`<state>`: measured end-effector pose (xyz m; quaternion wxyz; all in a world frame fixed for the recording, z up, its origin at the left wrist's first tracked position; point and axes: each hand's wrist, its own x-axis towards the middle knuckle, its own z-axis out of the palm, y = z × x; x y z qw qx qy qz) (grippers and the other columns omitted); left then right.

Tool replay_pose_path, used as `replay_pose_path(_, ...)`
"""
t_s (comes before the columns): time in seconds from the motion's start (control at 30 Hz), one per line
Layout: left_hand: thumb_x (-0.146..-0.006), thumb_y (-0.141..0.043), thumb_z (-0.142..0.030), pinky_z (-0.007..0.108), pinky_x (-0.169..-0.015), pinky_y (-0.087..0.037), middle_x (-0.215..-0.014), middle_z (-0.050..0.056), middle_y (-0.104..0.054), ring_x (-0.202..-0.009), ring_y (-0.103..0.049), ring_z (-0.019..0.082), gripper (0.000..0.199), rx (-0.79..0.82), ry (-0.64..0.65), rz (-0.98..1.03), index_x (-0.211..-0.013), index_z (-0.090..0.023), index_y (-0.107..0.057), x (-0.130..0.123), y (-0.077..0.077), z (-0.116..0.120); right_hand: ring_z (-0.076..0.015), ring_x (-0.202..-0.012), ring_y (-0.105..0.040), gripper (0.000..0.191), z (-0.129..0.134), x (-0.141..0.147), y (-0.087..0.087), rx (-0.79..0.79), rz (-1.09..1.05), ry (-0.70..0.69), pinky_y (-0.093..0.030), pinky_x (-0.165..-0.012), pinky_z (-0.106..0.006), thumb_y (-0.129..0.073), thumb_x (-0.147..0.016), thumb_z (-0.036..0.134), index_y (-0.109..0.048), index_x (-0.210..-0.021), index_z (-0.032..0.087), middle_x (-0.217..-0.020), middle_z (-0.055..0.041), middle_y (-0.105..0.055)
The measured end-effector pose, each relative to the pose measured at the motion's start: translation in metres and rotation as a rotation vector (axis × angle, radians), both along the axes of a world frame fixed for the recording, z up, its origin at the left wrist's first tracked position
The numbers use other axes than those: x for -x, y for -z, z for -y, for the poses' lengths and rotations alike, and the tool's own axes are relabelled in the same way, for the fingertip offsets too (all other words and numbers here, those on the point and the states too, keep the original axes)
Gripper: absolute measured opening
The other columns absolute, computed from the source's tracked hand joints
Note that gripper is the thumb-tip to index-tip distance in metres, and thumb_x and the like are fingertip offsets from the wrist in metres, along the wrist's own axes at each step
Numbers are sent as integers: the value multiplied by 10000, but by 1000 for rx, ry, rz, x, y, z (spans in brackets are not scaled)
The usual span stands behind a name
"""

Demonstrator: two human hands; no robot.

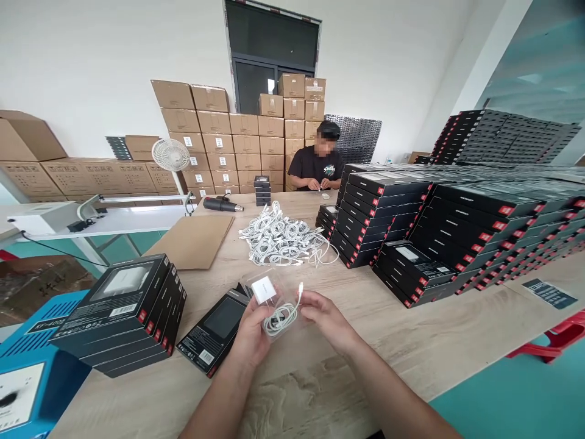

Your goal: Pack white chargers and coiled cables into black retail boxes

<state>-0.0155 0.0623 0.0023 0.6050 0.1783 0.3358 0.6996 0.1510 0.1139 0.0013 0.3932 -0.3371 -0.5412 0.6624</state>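
Observation:
Just above the table, my left hand (253, 337) grips a clear plastic tray (286, 291) by its left side, thumb inside. A white charger (263, 289) sits in the tray's upper part, prongs downward. Below it lies a coiled white charging cable (280, 321). The cable's plug end stands up at the tray's right side, where my right hand (325, 315) pinches it between thumb and fingers. Left of my hands, a flattened black box sleeve (214, 329) with a window lies on the table. A heap of white cables (287, 238) lies beyond the tray.
Stacked black boxes (132, 311) stand at left beside a blue machine (41, 372). Many more box stacks (379, 213) fill the right. A cardboard sheet (194, 241) and heat gun (223, 205) lie at back left. Across the table a person (320, 161) handles something small.

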Motion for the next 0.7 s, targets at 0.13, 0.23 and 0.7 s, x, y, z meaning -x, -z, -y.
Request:
replay_pose_path(0.13, -557, -751, -65, 331, -854, -559, -1075, 76, -758, -1117, -659, 268, 495, 2, 12, -4, -1038, -178, -729, -3, -3, 1, -148, -653, -557, 269, 1, 2, 2, -118, 24, 167, -422, -607, -260, -788, -680, 408, -726, -821, 188, -716, -2, -666)
replay_pose_path(0.23, -567, -775, -88, 354, -884, -552, -1177, 80, -733, -1197, -616, 287, 519, 4, 17, -9, -1073, -193, -719, -3, -5, 3, -117, -560, -471, 289, 0, 7, 7, -121, -31, 239, -375, -532, -246, -800, -662, 432, -694, -759, 180, -640, 20, -599)
replay_pose_path(0.7, -545, -796, -149, 371, -884, -525, -1110, 116, -757, -1099, -664, 316, 554, -11, -11, -122, -1091, -174, -706, -2, 2, 2, -184, -686, -586, 378, 0, 14, 3, -165, -15, 168, -377, -489, -243, -730, -751, 531, -746, -904, 185, -803, -63, -706)
